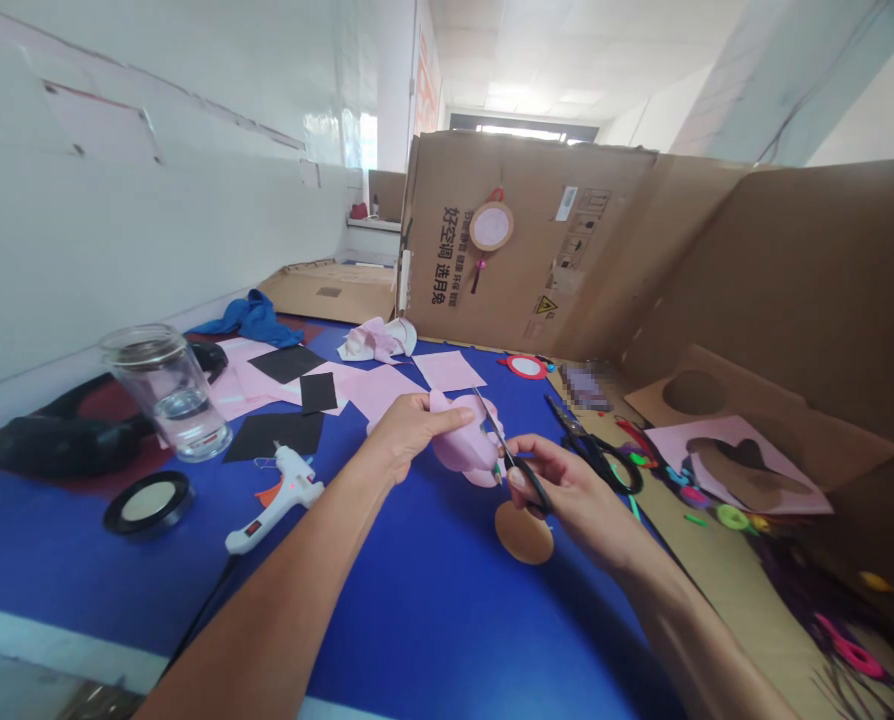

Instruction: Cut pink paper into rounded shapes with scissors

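Note:
My left hand (409,425) pinches a pink paper piece (462,440) above the blue table top (432,610). My right hand (567,490) grips black-handled scissors (511,455), its fingers through the loops. The blades point up and away and meet the right edge of the pink paper. A brown cardboard disc (523,532) lies on the table just below both hands. A second pair of black scissors (589,445) rests on the table just beyond my right hand.
White glue gun (278,495), glass jar with water (169,392), black-rimmed lid (148,503) and black and pink paper sheets (282,385) lie at left. Cardboard walls (537,240) enclose the back and right. Pink sheet with brown cut-outs (739,465) and small coloured bits lie at right.

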A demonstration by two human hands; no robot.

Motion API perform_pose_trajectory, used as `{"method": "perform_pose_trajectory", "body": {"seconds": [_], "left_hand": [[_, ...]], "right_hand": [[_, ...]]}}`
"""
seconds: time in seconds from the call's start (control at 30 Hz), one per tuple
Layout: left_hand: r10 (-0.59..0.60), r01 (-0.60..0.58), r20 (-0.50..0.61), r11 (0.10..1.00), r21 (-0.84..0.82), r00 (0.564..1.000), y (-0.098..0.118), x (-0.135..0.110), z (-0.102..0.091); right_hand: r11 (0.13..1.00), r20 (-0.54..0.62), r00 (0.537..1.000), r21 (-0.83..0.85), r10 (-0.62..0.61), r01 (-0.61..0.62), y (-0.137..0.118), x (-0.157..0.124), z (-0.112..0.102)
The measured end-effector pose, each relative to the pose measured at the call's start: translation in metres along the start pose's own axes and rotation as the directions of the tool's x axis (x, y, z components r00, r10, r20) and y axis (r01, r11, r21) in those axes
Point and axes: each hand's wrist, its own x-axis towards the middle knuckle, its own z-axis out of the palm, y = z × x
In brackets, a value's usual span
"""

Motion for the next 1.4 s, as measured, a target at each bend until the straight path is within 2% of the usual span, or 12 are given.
{"method": "perform_pose_trajectory", "body": {"seconds": [0.3, 0.63, 0.97, 1.3, 1.4], "left_hand": [[-0.009, 0.009, 0.011, 1.000, 0.010, 1.000, 0.004, 0.000, -0.003], [0.026, -0.031, 0.123, 0.999, 0.039, 0.992, 0.005, 0.000, -0.007], [0.008, -0.010, 0.056, 0.999, 0.045, 0.998, 0.005, 0.001, -0.009], [0.021, -0.026, 0.148, 0.999, 0.029, 0.989, 0.005, 0.001, -0.011], [0.014, -0.022, 0.136, 0.998, 0.052, 0.991, 0.006, 0.000, -0.011]], "right_hand": [[1.000, 0.040, 0.999, -0.020, 0.020, -0.019, 0.000, -0.001, -0.003], [0.999, 0.054, 0.998, -0.024, 0.034, -0.033, 0.001, -0.002, -0.003], [0.999, 0.081, 0.996, -0.006, 0.039, -0.039, 0.003, -0.002, -0.003], [0.999, 0.085, 0.996, -0.012, 0.039, -0.038, 0.005, -0.002, -0.002], [0.998, 0.066, 0.997, -0.042, 0.049, -0.046, 0.003, -0.002, -0.001]]}}
